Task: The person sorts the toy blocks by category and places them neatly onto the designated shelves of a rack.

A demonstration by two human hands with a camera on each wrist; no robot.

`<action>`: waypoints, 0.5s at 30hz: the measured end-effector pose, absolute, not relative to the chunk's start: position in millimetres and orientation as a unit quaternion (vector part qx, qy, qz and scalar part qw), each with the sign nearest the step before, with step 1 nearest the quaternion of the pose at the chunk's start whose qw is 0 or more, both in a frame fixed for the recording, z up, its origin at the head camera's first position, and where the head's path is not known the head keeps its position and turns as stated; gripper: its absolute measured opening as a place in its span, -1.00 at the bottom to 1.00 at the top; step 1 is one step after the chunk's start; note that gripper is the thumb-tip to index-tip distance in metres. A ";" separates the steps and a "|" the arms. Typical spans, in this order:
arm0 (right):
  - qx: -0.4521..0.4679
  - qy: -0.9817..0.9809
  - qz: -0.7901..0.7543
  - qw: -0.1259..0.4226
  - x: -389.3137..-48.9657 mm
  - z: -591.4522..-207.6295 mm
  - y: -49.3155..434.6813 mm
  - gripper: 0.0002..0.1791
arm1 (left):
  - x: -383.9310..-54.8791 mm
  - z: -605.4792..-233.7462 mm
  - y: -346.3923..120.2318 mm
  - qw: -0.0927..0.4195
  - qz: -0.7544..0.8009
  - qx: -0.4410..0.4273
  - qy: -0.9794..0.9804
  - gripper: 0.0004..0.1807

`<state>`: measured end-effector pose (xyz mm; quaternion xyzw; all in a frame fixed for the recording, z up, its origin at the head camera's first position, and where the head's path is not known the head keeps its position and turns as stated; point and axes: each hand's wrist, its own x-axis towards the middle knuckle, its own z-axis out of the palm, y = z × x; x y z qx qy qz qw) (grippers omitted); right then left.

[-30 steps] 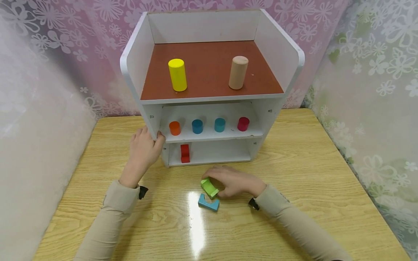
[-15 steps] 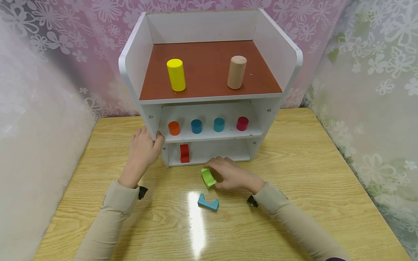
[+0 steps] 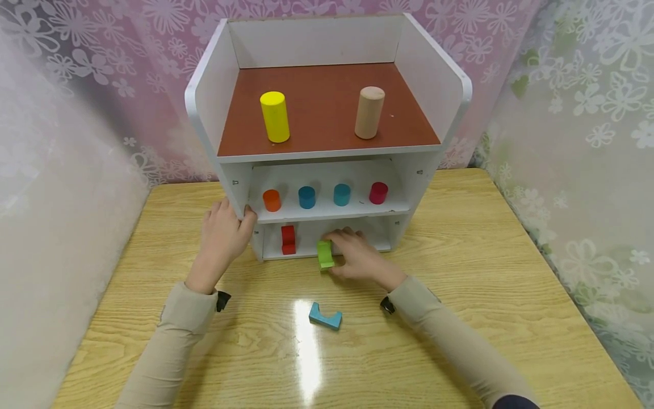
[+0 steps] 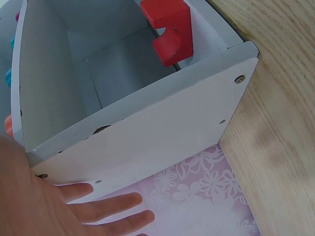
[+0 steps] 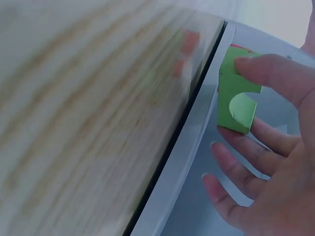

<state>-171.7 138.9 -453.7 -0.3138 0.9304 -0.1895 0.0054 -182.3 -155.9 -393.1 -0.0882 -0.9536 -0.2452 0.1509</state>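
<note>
In the head view my left hand (image 3: 225, 236) holds the left side panel of a small white shelf unit (image 3: 327, 152), its thumb at the front edge. Its fingers (image 4: 110, 206) reach along the panel's outer face in the left wrist view. My right hand (image 3: 359, 255) pinches a light green arch block (image 3: 325, 255) between thumb and fingers at the front of the bottom shelf. The block's curved cutout (image 5: 242, 109) shows in the right wrist view. A red arch block (image 3: 288, 240) stands on end at that shelf's left. A blue arch block (image 3: 325, 317) lies on the table.
Orange (image 3: 272, 200), blue (image 3: 307, 197), teal (image 3: 342, 195) and crimson (image 3: 378, 193) short cylinders line the middle shelf. Tall yellow (image 3: 275, 117) and plain wood (image 3: 369, 112) cylinders stand on the brown top. Flowered curtains surround the wooden table (image 3: 460, 244).
My right hand has carried the green arch block from beside the blue one on the table to the bottom shelf's front edge, turning it more upright. The left hand has stayed put.
</note>
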 end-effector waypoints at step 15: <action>-0.285 0.937 -0.202 0.007 -205.1 -461.5 136.5 -0.26 | -183.5 -393.5 -156.2 0.151 -0.244 -0.083 -0.954 -0.48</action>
